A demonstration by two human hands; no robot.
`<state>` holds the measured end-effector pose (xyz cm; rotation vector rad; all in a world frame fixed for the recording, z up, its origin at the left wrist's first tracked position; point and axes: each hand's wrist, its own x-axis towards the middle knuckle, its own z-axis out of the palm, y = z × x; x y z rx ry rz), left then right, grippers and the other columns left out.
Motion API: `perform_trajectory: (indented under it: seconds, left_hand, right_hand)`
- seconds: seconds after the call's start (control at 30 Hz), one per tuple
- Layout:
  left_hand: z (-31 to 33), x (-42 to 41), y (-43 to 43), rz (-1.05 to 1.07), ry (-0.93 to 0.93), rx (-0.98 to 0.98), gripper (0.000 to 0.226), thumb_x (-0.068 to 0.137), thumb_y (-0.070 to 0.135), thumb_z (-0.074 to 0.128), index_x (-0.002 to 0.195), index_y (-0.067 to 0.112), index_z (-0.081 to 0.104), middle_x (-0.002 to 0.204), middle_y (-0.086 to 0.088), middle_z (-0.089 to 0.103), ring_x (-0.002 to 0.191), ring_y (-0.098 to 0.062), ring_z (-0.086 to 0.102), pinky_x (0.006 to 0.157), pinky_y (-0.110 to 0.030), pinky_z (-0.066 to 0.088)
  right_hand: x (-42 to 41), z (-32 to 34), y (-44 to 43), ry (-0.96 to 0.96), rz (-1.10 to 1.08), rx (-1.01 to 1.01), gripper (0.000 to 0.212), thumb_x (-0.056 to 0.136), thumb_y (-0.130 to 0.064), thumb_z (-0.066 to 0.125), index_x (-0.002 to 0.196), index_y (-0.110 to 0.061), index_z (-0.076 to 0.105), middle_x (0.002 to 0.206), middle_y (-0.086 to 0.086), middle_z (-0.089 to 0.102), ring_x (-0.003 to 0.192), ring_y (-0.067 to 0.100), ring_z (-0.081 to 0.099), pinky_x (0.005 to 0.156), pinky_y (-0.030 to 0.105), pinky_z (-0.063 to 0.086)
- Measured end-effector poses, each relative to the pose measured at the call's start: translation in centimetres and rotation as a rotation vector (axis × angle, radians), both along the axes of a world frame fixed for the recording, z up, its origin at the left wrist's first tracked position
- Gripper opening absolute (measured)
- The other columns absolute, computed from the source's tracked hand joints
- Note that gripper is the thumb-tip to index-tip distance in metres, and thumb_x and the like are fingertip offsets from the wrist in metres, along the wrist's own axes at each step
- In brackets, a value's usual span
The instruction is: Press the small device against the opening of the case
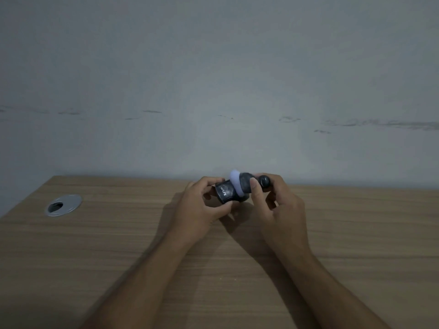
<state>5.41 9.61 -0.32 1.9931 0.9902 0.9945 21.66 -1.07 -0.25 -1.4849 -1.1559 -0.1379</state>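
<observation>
Both hands are raised just above the far part of a wooden table (118, 245). My left hand (202, 205) grips a small dark round container (224, 192) with pale lettering on its side, thumb below and fingers behind. My right hand (273, 203) pinches a dark lid (243, 186) with a pale lilac inner face, tilted against the container's right end. A dark round knob (264, 181) sticks out to the right of the lid, between my right thumb and fingers. Whether lid and container are joined is hidden by the fingers.
A round silver cable grommet (63, 205) with a dark hole is set in the table at the far left. A scuffed grey wall (213, 79) rises directly behind the table's back edge.
</observation>
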Motion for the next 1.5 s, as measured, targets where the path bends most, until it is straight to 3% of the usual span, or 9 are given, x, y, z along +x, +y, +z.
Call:
perform_trajectory:
  seconds: [0.1,0.27,0.4,0.63,0.83,1.0,1.17,1.33,1.5]
  left_hand:
    - [-0.1,0.0,0.0,0.013,0.009,0.004,0.058,0.075,0.038,0.1,0.127,0.034,0.075,0.124,0.008,0.071,0.1,0.037,0.054,0.078,0.009,0.04]
    - [-0.4,0.1,0.6,0.045,-0.064,-0.026,0.056,0.074,0.033,0.1,0.124,0.03,0.076,0.126,0.003,0.075,0.113,0.007,0.069,0.079,0.004,0.045]
    - [-0.3,0.0,0.2,0.026,0.007,0.013,0.063,0.07,0.046,0.101,0.125,0.033,0.074,0.118,0.01,0.067,0.099,0.035,0.054,0.077,0.008,0.04]
    - [-0.1,-0.1,0.1,0.061,-0.007,0.051,0.061,0.072,0.036,0.103,0.126,0.031,0.076,0.118,0.006,0.069,0.106,0.009,0.064,0.077,0.006,0.041]
    - [0.0,-0.1,-0.2,0.063,0.115,0.111,0.058,0.073,0.056,0.096,0.121,0.048,0.065,0.109,0.024,0.057,0.091,0.021,0.05,0.08,0.013,0.033]
    - [-0.5,-0.1,0.3,0.056,0.008,0.073,0.062,0.072,0.038,0.101,0.127,0.036,0.073,0.12,0.009,0.065,0.101,0.016,0.059,0.081,0.006,0.041]
    - [-0.4,0.2,0.2,0.057,0.092,0.096,0.061,0.068,0.058,0.096,0.119,0.045,0.065,0.106,0.023,0.055,0.093,0.017,0.053,0.067,-0.006,0.042]
    - [-0.7,0.1,0.4,0.097,0.04,0.106,0.057,0.071,0.044,0.1,0.119,0.045,0.069,0.111,0.019,0.06,0.101,0.026,0.054,0.079,0.009,0.039]
    - [-0.4,0.1,0.3,0.078,0.082,0.109,0.052,0.071,0.047,0.098,0.109,0.046,0.061,0.102,0.019,0.057,0.096,0.035,0.047,0.079,0.009,0.037]
  right_hand:
    - [-0.1,0.0,0.0,0.003,0.021,0.001,0.008,0.108,-0.032,0.072,0.105,-0.024,0.073,0.069,-0.01,0.063,0.061,0.013,0.059,0.056,0.014,0.04]
    - [0.0,-0.2,0.0,0.019,0.005,0.001,0.017,0.104,-0.038,0.066,0.094,-0.024,0.067,0.069,-0.006,0.065,0.064,0.013,0.061,0.055,0.011,0.038]
    - [-0.3,0.1,0.2,-0.022,0.034,0.004,0.011,0.108,-0.036,0.068,0.106,-0.026,0.073,0.068,-0.008,0.062,0.061,0.016,0.059,0.056,0.015,0.038]
    - [0.0,-0.3,0.0,0.01,0.0,-0.019,0.01,0.104,-0.027,0.072,0.095,-0.024,0.067,0.072,-0.01,0.064,0.064,0.006,0.06,0.057,0.009,0.037]
    - [-0.7,0.2,-0.1,-0.008,0.089,-0.011,0.005,0.109,-0.026,0.071,0.109,-0.022,0.074,0.073,-0.02,0.062,0.057,0.006,0.055,0.058,0.008,0.035]
    - [-0.4,-0.1,-0.1,0.0,0.01,-0.039,0.009,0.104,-0.02,0.075,0.096,-0.019,0.069,0.074,-0.011,0.065,0.067,0.008,0.06,0.06,0.01,0.037]
    - [-1.1,0.2,-0.1,-0.05,0.109,-0.005,0.007,0.109,-0.024,0.071,0.113,-0.02,0.075,0.078,-0.026,0.062,0.058,0.005,0.057,0.06,0.008,0.036]
    - [-0.7,-0.2,-0.1,-0.022,0.048,-0.024,0.009,0.104,-0.017,0.075,0.098,-0.019,0.069,0.077,-0.008,0.064,0.068,0.012,0.06,0.06,0.02,0.043]
    - [-1.2,0.3,-0.2,-0.071,0.125,-0.021,0.008,0.109,-0.025,0.071,0.111,-0.018,0.075,0.084,-0.015,0.066,0.064,0.002,0.057,0.063,0.008,0.037]
